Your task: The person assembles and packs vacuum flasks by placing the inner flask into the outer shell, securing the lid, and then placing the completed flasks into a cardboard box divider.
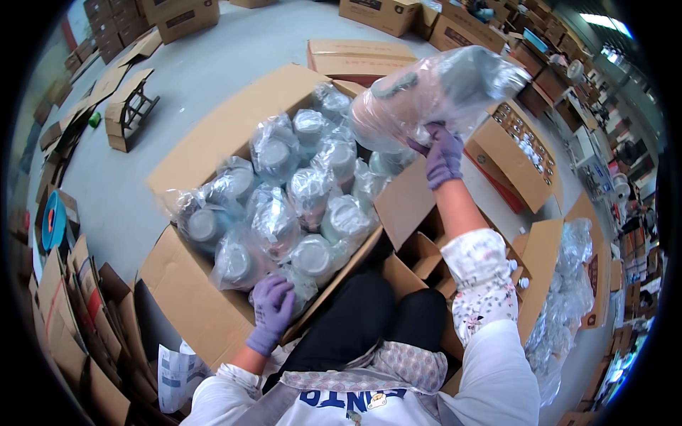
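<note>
An open cardboard box (181,266) in front of me holds several bottles wrapped in clear plastic bags (274,213), standing close together. My right hand (445,154), in a purple glove, grips a pinkish bottle in a clear plastic bag (394,106), raised and tilted over the box's right side. Its pale grey end points to the upper right. My left hand (273,309), also gloved in purple, rests with curled fingers at the near edge of the box, against a bagged bottle (301,290). The undersides of its fingers are hidden.
Right of my knees is an open box with cardboard dividers (421,255) and a few white-capped bottles. Crumpled clear plastic bags (565,293) hang beyond it. Another box of bottles (506,165) stands farther right. Flattened cartons (80,325) and a blue basin (53,221) lie left.
</note>
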A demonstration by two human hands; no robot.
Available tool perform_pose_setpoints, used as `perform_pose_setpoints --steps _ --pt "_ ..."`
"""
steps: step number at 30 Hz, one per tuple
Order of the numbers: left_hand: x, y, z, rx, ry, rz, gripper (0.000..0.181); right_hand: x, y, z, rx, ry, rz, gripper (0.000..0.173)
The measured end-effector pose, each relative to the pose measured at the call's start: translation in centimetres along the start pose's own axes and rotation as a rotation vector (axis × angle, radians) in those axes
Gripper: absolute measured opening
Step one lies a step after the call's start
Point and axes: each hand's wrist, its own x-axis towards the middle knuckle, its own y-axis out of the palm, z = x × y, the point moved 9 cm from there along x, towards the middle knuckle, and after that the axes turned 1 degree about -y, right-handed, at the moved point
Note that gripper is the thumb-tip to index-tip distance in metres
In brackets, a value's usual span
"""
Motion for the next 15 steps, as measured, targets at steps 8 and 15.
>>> perform_pose_setpoints --steps 8,15 --pt "-2.2 1.4 -0.2 0.262 -0.032 0.146 0.033 12.4 -1.9 -25.3 -0.409 0.263 -0.170 0.036" --pt "-1.5 -0.6 -0.7 0.206 -0.070 0.104 0.038 15.6 0.4 -38.0 -2.080 -0.312 1.027 0.031"
